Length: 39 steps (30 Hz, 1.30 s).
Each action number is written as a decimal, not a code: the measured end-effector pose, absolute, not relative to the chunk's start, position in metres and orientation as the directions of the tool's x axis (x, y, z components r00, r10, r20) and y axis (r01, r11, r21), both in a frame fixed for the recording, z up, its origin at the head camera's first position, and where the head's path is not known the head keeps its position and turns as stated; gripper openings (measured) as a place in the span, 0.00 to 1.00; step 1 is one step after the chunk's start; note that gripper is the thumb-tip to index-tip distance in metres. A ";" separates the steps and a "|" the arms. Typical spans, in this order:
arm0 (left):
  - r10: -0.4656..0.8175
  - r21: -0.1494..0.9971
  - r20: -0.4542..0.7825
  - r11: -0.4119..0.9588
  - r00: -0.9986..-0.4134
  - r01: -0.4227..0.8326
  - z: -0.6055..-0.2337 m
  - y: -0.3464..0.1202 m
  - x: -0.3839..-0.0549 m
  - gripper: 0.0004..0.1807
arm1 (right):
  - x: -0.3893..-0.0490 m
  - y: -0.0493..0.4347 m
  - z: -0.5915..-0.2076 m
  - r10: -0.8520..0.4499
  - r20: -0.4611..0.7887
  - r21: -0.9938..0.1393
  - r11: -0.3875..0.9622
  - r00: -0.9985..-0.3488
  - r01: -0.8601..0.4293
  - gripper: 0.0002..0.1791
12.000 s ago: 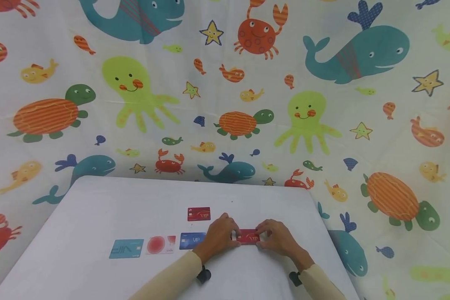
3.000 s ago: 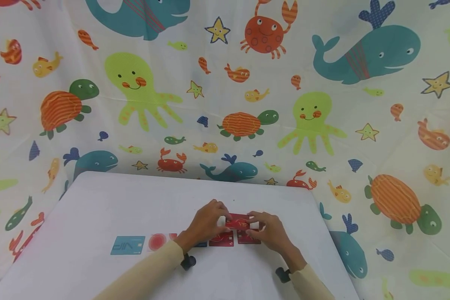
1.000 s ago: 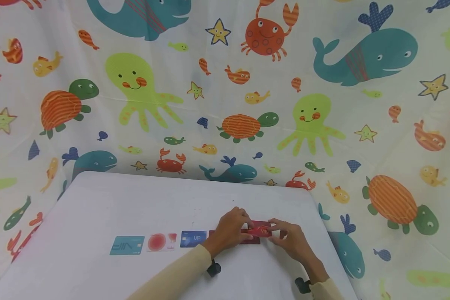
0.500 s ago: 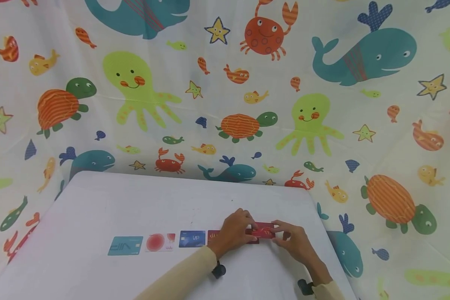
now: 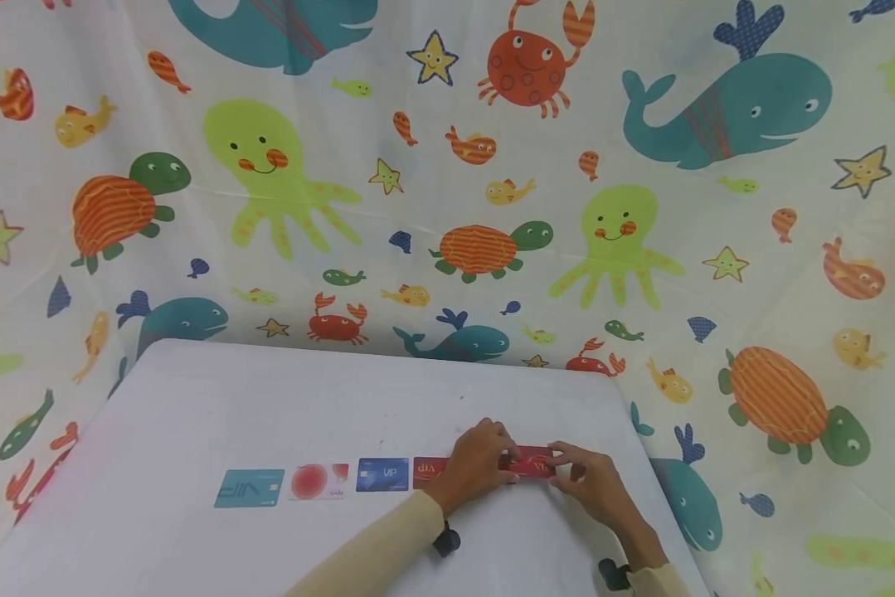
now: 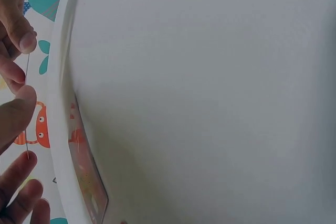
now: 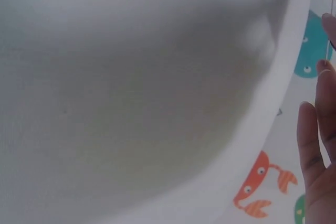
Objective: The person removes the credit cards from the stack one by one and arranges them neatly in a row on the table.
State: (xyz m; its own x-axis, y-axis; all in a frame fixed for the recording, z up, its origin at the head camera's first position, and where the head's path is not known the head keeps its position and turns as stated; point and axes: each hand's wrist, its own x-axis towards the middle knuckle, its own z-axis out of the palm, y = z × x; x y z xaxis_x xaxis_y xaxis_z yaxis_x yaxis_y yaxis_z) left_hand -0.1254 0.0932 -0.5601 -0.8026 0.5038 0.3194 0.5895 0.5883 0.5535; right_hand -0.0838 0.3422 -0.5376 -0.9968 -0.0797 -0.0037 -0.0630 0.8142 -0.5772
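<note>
Both hands hold one red VIP card (image 5: 535, 461) at the right end of a row of cards. My left hand (image 5: 473, 468) pinches its left end, and my right hand (image 5: 590, 482) pinches the right end. In the left wrist view the held card (image 6: 27, 69) shows edge-on as a thin line between the fingertips. Left of it in the row lie a teal card (image 5: 249, 488), a white-and-pink card (image 5: 310, 481), a blue VIP card (image 5: 383, 475) and a red VIP card (image 5: 427, 469), partly behind my left hand. That hand mostly covers another red card.
The cards lie on a white-covered table (image 5: 268, 398), whose far edge meets a hanging cloth (image 5: 387, 274) printed with sea animals. A dark wrist camera (image 5: 447, 542) sits under the left wrist, another camera (image 5: 613, 574) under the right.
The held red card has moved right with both hands, from above the red cards to the row's end. Twelve seconds ago one red card lay alone behind the row.
</note>
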 end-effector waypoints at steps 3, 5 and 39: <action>0.510 0.545 0.327 0.586 -0.796 0.600 -0.564 0.099 -0.127 0.18 | -0.083 0.345 -0.539 -0.064 -0.009 -0.572 0.819 -0.998 -0.047 0.19; 0.511 0.540 0.331 0.587 -0.793 0.604 -0.566 0.102 -0.128 0.18 | -0.083 0.347 -0.541 -0.063 -0.008 -0.571 0.820 -0.998 -0.048 0.18; 0.498 0.491 0.310 0.646 -0.810 0.585 -0.576 0.128 -0.127 0.16 | -0.090 0.367 -0.558 0.008 -0.076 -0.589 0.807 -0.997 0.052 0.17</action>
